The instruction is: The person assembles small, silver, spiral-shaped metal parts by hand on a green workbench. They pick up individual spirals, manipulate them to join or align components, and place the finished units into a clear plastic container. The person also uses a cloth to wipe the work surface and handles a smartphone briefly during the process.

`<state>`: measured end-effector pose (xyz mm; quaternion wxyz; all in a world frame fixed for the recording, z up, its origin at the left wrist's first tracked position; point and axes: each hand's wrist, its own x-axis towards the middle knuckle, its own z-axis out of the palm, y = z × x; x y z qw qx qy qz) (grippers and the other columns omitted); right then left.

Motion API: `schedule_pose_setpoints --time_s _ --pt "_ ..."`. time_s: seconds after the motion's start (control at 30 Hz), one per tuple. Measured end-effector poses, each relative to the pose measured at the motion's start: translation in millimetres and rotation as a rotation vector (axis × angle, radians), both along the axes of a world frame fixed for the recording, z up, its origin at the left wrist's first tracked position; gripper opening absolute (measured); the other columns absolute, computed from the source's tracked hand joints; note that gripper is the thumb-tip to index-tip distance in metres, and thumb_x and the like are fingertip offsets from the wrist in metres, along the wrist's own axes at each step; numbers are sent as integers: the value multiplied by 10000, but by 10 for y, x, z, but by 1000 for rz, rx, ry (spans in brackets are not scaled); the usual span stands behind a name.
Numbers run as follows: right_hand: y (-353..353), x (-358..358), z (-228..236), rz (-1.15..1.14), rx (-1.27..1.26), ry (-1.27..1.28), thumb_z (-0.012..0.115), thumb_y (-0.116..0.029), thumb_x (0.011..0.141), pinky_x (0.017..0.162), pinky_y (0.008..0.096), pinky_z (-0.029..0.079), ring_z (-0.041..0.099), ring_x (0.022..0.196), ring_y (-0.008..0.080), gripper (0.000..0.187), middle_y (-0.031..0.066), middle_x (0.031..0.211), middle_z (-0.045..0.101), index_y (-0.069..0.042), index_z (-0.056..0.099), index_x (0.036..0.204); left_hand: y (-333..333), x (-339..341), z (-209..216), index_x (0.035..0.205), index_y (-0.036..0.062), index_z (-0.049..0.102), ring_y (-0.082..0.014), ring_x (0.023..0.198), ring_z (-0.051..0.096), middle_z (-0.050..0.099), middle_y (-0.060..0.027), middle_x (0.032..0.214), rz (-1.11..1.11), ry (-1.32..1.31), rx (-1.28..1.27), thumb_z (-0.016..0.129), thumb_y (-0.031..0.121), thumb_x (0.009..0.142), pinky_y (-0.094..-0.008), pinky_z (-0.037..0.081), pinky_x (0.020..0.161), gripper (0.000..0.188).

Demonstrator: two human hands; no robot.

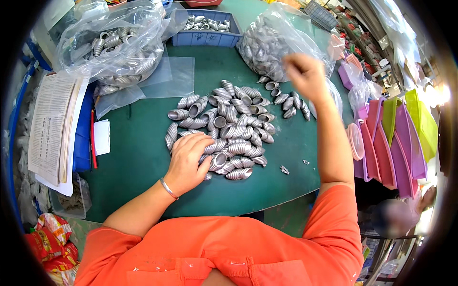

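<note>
A pile of grey, spirally ribbed metal sleeves with slanted open ends (234,133) lies mid-table. My left hand (188,155), a bangle on its wrist, rests on the pile's near left side. Its thumb and fingers are apart around the sleeves there. Over to the far right, my right hand (307,76) is raised beside a clear plastic bag of similar sleeves (265,47). Its fingers are curled in and slightly blurred; whatever they may hold is hidden. Below that hand, several loose sleeves (288,102) lie apart from the main pile.
Another clear bag of sleeves (119,52) stands far left, beside a blue bin of shiny metal parts (205,38). Papers (55,128) and a red pen (93,138) lie left. Small metal bits (285,169) lie near the front edge. Coloured plastic bins (391,138) stand right.
</note>
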<state>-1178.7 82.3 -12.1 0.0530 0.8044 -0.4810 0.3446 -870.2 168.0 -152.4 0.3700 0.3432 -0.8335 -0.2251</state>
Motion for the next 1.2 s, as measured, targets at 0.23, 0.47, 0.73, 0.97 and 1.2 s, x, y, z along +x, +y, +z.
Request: schedule_pose_setpoints --time_s 0.23,0.47,0.73,0.97,1.2 --pt "-307 -293 -1105 -257 146 721 607 -81 746 766 381 511 585 969 260 315 42 998 611 -140 667 1050 -14 -18 26 1082 52 607 -309 1116 537 603 -142 1126 -21 -11 -5 638 90 734 -415 376 958 352" --pt "-407 -425 -1279 -262 70 590 638 -86 778 708 340 508 609 867 220 201 20 893 623 -79 639 979 -19 -23 13 1083 55 607 -310 1111 540 608 -135 1116 -22 -3 -3 637 91 738 -416 373 958 348" --pt "378 437 -903 -51 677 -1194 616 -98 901 648 289 553 641 690 165 170 106 818 651 54 588 972 -11 -30 -14 1081 53 603 -297 1133 530 603 -121 1135 -27 16 16 635 96 740 -414 357 973 345" --pt "938 1275 -1119 358 641 -1397 621 -13 870 708 282 545 626 826 171 123 125 1001 620 33 598 982 48 -19 52 1195 -15 533 -191 900 614 635 -108 1042 -49 574 428 707 153 810 -315 476 808 454" --pt "1063 1269 -1206 402 550 -1157 632 63 827 651 219 478 587 775 127 111 89 922 596 40 635 935 58 25 95 1142 -37 572 -103 806 619 626 -88 982 -126 743 573 625 -47 843 -227 527 697 304"
